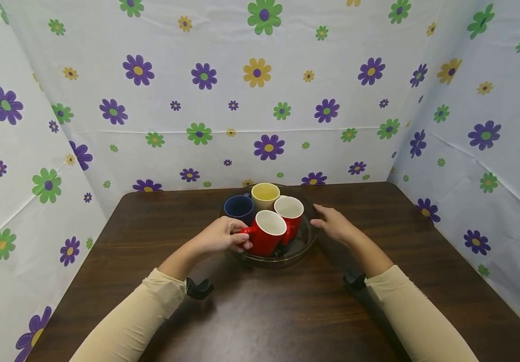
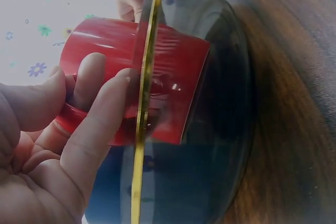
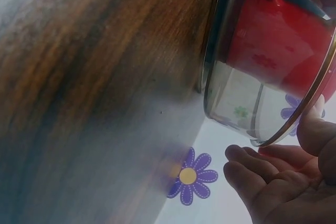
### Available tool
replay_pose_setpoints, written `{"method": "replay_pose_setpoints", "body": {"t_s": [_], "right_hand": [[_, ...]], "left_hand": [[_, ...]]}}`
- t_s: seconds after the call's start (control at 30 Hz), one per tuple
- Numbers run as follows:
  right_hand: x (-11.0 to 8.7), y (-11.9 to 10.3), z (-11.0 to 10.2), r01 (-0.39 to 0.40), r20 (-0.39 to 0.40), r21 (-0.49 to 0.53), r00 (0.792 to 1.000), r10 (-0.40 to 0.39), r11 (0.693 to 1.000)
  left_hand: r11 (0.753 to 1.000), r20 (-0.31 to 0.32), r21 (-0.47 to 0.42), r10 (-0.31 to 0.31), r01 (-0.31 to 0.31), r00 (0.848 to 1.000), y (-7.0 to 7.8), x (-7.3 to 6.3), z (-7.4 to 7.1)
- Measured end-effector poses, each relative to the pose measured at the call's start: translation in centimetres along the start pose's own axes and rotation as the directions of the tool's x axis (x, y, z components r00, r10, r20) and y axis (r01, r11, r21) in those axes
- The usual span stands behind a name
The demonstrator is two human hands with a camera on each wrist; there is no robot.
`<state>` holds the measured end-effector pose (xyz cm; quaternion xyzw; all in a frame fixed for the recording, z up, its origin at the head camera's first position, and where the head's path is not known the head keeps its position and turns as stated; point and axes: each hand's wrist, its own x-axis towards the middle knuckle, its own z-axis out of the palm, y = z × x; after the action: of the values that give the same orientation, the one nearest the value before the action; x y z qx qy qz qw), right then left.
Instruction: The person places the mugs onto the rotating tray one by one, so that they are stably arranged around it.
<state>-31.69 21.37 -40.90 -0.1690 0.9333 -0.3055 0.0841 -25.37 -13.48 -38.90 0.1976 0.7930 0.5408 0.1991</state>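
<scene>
My left hand (image 1: 227,235) grips the handle of a red mug (image 1: 266,241) with a white inside. This mug leans at the front of a clear glass bowl (image 1: 276,259) with a gold rim, its lower part behind the glass in the left wrist view. Inside the bowl are also a second red mug (image 1: 292,221), a dark blue mug (image 1: 239,207) and a yellow mug (image 1: 265,195). My right hand (image 1: 335,224) is at the bowl's right side, fingers loosely extended outside it. In the right wrist view its thumb (image 3: 313,129) is at the rim; contact is hard to tell.
A dark wood-grain table (image 1: 282,311) carries the bowl near its back edge. White cloth with printed flowers (image 1: 260,100) hangs behind the table and along both sides. A dark wrist camera mount (image 1: 199,289) sticks out under the left forearm.
</scene>
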Motion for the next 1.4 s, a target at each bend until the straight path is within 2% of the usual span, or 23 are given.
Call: {"method": "replay_pose_setpoints", "body": {"t_s": [0.17, 0.33, 0.43, 0.53, 0.6, 0.7, 0.8, 1.1, 1.17, 1.27, 1.4], "right_hand": [[0.1, 0.0, 0.0, 0.005, -0.001, -0.005, 1.0, -0.005, 1.0], [0.0, 0.0, 0.0, 0.007, 0.003, 0.0, 1.0, -0.007, 1.0], [0.1, 0.1, -0.1, -0.006, 0.002, -0.006, 1.0, 0.006, 1.0], [0.1, 0.1, -0.1, -0.019, 0.0, -0.019, 1.0, 0.019, 1.0], [0.1, 0.1, -0.1, -0.025, 0.002, -0.02, 1.0, 0.025, 0.999], [0.0, 0.1, -0.1, -0.02, 0.009, -0.016, 1.0, 0.02, 1.0], [0.0, 0.2, 0.0, -0.019, 0.014, -0.009, 1.0, 0.019, 1.0], [-0.1, 0.4, 0.2, -0.018, 0.022, 0.01, 1.0, 0.018, 1.0], [-0.1, 0.4, 0.2, -0.017, 0.023, 0.011, 1.0, 0.017, 1.0], [0.0, 0.3, 0.2, -0.018, 0.021, 0.012, 1.0, 0.018, 1.0], [-0.1, 0.3, 0.3, -0.009, 0.012, 0.01, 1.0, 0.009, 1.0]], "left_hand": [[1.0, -0.004, 0.006, -0.006, 0.006, 1.0, -0.2, 0.0, 0.0], [0.993, -0.043, 0.115, 0.0, 0.005, 0.999, -0.2, -0.2, -0.4], [0.975, -0.103, 0.221, 0.018, 0.005, 0.995, -0.1, -0.3, -0.5], [0.933, -0.164, 0.36, 0.076, -0.012, 0.983, 0.1, -0.3, -0.2], [0.886, -0.209, 0.463, 0.13, -0.019, 0.969, 0.3, -0.4, 0.1], [0.803, -0.286, 0.596, 0.213, -0.001, 0.934, 0.5, -0.5, 0.7], [0.754, -0.345, 0.656, 0.264, 0.031, 0.901, 0.5, -0.7, 1.2], [0.658, -0.413, 0.749, 0.374, 0.076, 0.83, -0.4, -0.9, 1.7], [0.654, -0.417, 0.754, 0.397, 0.067, 0.818, -0.8, -0.8, 1.6], [0.654, -0.423, 0.754, 0.413, 0.061, 0.807, -1.4, -0.6, 1.6], [0.63, -0.44, 0.771, 0.423, 0.092, 0.792, -1.8, -0.5, 1.7]]}}
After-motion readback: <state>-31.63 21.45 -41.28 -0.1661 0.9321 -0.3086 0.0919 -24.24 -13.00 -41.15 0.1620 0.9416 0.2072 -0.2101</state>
